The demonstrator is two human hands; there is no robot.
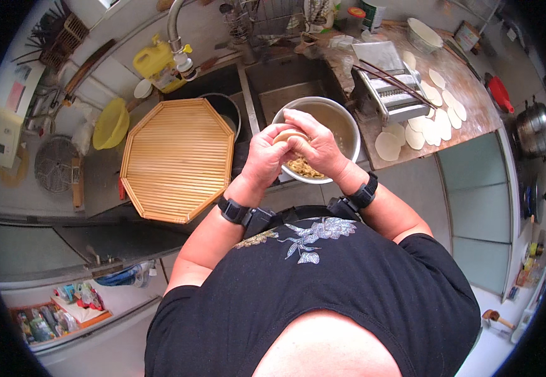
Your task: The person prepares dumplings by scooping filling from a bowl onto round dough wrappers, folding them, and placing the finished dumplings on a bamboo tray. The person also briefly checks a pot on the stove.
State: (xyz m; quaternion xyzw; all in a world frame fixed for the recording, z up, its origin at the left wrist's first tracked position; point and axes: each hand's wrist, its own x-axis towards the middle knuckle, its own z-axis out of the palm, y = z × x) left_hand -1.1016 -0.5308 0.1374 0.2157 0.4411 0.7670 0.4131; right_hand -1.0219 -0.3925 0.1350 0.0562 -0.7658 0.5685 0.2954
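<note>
A folded dumpling (290,135) is pinched between my left hand (266,153) and my right hand (317,143), with the thumbs and fingers of both closed round its edge. Below them is a round metal bowl (355,151) with chopped filling (305,167) in it, set over the sink's edge. To the left lies an octagonal tray of wooden slats (176,160), its surface bare. Flat round dough wrappers (387,146) are spread on a floury wooden board (475,113) at the right, several of them overlapping. My fingers hide part of the dumpling.
On the board stands a metal pasta roller (395,89) with dark chopsticks (395,85) across it. Behind are a double sink (284,75), a faucet (175,28) and a yellow jug (160,66). A yellow plastic basin (111,123) is at the left, and a white oval bowl (424,35) at the back right.
</note>
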